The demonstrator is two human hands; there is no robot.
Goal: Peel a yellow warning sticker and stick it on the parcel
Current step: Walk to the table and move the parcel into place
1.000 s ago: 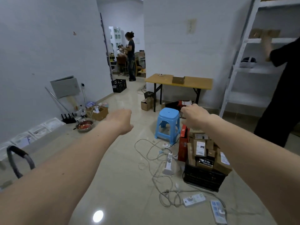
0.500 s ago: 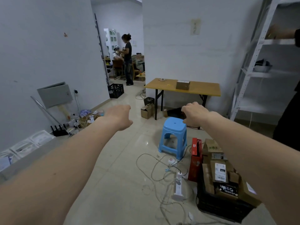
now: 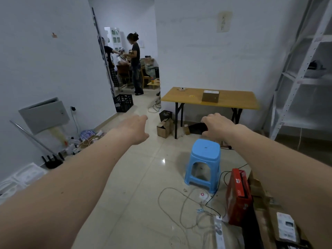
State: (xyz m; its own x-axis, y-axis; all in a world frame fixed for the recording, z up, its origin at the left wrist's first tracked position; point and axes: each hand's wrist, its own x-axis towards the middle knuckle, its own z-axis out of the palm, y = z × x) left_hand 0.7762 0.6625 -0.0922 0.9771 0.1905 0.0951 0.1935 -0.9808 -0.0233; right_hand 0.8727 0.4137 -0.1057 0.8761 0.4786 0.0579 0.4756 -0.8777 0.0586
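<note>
No readable text anywhere

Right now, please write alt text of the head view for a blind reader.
Two bare arms reach forward, left hand and right hand empty, toward a yellow table bearing a cardboard parcel. A blue stool and cables lie on the floor between.
</note>
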